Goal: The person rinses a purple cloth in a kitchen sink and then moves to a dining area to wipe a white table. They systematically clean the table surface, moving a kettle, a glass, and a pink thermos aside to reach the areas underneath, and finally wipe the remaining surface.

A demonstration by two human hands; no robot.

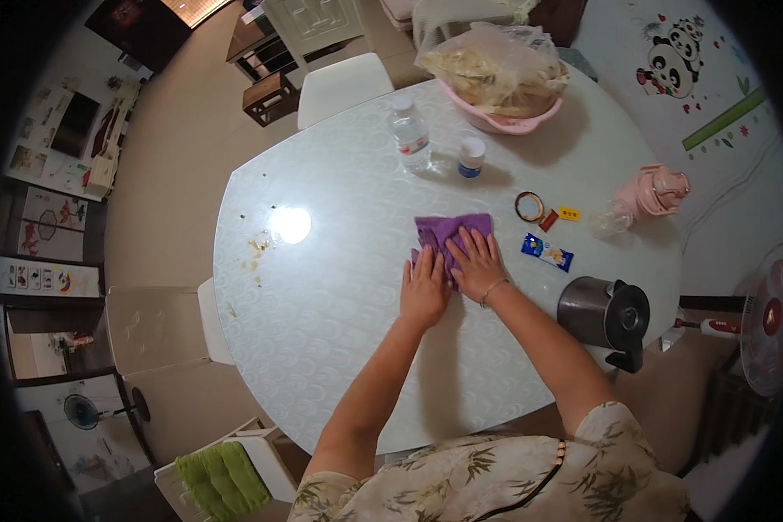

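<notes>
Left hand: we see the left hand [424, 291] open and palm down, its fingers stretched over the cloth's near left part.
Right hand: we see the right hand [477, 261] likewise open and flat, resting on the cloth beside the left, a bracelet [494, 289] at the wrist.
Purple cloth: it lies [433, 230] bunched beneath both hands, around the middle of the pale tabletop [322, 322].
Crumbs: we find yellowish bits [257, 252] scattered well to the left of the cloth.
Right side: we note a blue packet [546, 252] near the right hand, with a dark jug [583, 306] nearer the person.
Far side: a clear bottle [411, 143] stands left of a pink basin [496, 120].
</notes>
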